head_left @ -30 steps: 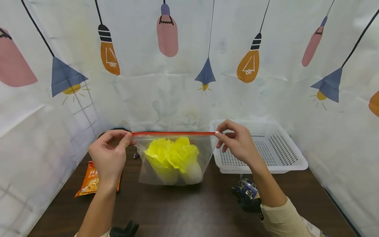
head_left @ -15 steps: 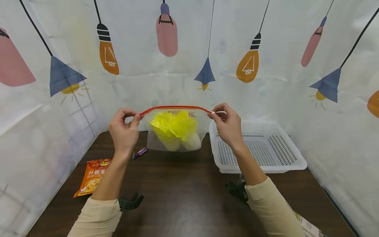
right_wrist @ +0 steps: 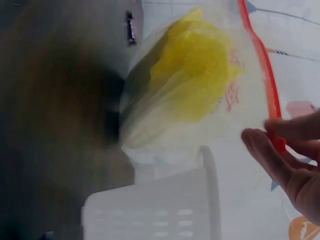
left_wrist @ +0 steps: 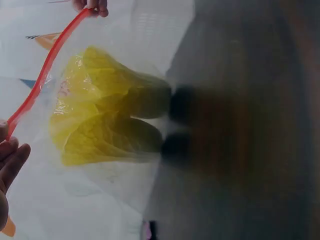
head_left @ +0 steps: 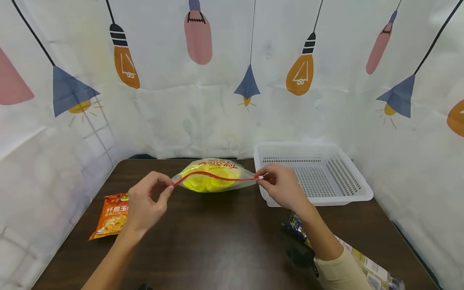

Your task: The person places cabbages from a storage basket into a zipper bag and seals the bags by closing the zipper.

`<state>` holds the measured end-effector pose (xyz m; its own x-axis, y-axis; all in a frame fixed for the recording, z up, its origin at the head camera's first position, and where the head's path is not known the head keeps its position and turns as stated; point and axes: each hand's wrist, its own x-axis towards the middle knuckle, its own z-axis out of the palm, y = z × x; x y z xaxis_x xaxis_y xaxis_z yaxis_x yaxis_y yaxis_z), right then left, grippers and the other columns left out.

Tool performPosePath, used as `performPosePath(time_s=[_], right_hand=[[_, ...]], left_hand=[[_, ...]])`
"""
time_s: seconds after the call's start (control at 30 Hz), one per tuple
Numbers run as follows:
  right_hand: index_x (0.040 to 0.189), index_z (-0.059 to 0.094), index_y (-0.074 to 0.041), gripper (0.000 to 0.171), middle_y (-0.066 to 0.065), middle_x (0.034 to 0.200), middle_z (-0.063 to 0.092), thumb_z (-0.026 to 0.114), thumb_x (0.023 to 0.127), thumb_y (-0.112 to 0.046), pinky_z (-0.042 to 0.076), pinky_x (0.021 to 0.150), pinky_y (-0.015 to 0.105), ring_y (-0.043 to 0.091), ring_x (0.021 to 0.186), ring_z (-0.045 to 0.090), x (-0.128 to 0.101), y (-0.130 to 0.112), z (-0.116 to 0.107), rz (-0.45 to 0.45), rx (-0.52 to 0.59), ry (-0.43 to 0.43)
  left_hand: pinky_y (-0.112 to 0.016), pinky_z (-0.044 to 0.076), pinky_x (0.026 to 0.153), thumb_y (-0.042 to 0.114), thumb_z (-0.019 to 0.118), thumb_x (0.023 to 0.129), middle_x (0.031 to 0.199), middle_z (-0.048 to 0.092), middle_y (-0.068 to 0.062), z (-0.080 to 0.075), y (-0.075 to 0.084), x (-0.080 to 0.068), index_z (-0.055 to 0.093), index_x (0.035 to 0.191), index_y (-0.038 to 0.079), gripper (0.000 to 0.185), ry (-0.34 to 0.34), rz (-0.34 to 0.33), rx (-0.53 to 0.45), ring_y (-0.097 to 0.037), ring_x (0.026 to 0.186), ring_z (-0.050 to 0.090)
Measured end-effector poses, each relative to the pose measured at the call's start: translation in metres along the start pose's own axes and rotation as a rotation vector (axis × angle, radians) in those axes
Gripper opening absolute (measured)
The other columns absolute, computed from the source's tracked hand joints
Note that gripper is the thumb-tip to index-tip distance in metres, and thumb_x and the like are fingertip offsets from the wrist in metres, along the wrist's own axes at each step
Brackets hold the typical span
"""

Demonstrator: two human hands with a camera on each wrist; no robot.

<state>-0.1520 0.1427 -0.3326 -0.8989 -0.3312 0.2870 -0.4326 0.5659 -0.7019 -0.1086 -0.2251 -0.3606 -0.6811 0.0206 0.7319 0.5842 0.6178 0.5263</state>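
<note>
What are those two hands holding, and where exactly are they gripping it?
A clear zip bag of yellow leafy cabbage; the left hand and right hand each pinch one end of its red zipper strip.

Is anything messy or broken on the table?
Nothing looks broken or spilled. The left hand and right hand pinch the two ends of the red zip strip of a clear bag with yellow leafy cabbage inside. An orange snack packet lies flat, and the white basket sits upright.

The orange snack packet (head_left: 110, 215) reads "纤脆玉"; the bag's (head_left: 214, 180) red print is illegible.
</note>
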Motion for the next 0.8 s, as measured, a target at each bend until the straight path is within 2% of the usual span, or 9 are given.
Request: performPosePath(time_s=[0.2,0.3,0.4,0.47,0.53,0.7,0.8], right_hand=[[0.102,0.078,-0.012,0.015,-0.002,0.099,0.072,0.075,0.092,-0.001,0.063,0.081,0.028,0.013,0.091,0.072,-0.027,0.000,0.006,-0.127,-0.071,-0.189],[0.100,0.078,-0.014,0.015,-0.004,0.096,0.071,0.075,0.092,-0.001,0.061,0.078,0.026,0.009,0.088,0.069,-0.037,0.001,0.009,-0.175,-0.113,-0.249],[0.096,0.077,-0.013,0.012,-0.005,0.093,0.071,0.075,0.091,-0.002,0.057,0.074,0.024,0.006,0.084,0.065,-0.046,0.004,0.014,-0.205,-0.163,-0.291],[0.094,0.078,-0.012,0.012,-0.004,0.092,0.071,0.076,0.090,-0.002,0.055,0.071,0.023,0.005,0.081,0.062,-0.052,0.006,0.018,-0.210,-0.196,-0.311],[0.092,0.078,-0.011,0.013,-0.004,0.090,0.071,0.075,0.089,0.001,0.054,0.070,0.022,0.005,0.080,0.061,-0.056,0.009,0.020,-0.211,-0.217,-0.328],[0.093,0.078,-0.009,0.014,-0.003,0.088,0.073,0.075,0.088,0.003,0.054,0.069,0.022,0.002,0.079,0.061,-0.065,0.016,0.021,-0.170,-0.195,-0.395],[0.096,0.078,-0.009,0.009,-0.003,0.089,0.075,0.074,0.091,-0.002,0.056,0.069,0.022,0.001,0.080,0.065,-0.070,0.017,0.020,-0.141,-0.174,-0.429]], left_hand=[[-0.007,0.054,0.081,-0.010,0.082,0.076,0.090,0.067,0.009,-0.019,0.008,-0.038,0.068,0.089,0.015,0.032,-0.150,0.027,0.056,0.001,0.080,0.065],[-0.007,0.053,0.080,-0.003,0.084,0.079,0.091,0.066,0.014,-0.024,0.010,-0.053,0.069,0.089,0.019,0.028,-0.221,0.061,0.085,-0.001,0.080,0.063],[-0.007,0.049,0.077,-0.004,0.086,0.076,0.091,0.064,0.018,-0.026,0.011,-0.068,0.068,0.088,0.022,0.034,-0.293,0.089,0.103,0.000,0.079,0.061],[-0.010,0.047,0.072,-0.008,0.088,0.069,0.088,0.062,0.020,-0.026,0.010,-0.077,0.066,0.086,0.023,0.042,-0.354,0.101,0.118,0.002,0.077,0.058],[-0.014,0.048,0.068,-0.008,0.088,0.068,0.086,0.059,0.022,-0.026,0.009,-0.083,0.065,0.084,0.026,0.044,-0.450,0.093,0.143,0.004,0.076,0.054],[-0.024,0.047,0.061,0.014,0.087,0.081,0.086,0.055,0.026,-0.029,0.009,-0.090,0.064,0.084,0.034,0.031,-0.768,-0.019,0.239,0.006,0.076,0.049],[-0.025,0.044,0.058,0.021,0.085,0.085,0.087,0.057,0.026,-0.032,0.014,-0.087,0.064,0.086,0.036,0.025,-0.893,-0.093,0.259,0.004,0.075,0.051]])
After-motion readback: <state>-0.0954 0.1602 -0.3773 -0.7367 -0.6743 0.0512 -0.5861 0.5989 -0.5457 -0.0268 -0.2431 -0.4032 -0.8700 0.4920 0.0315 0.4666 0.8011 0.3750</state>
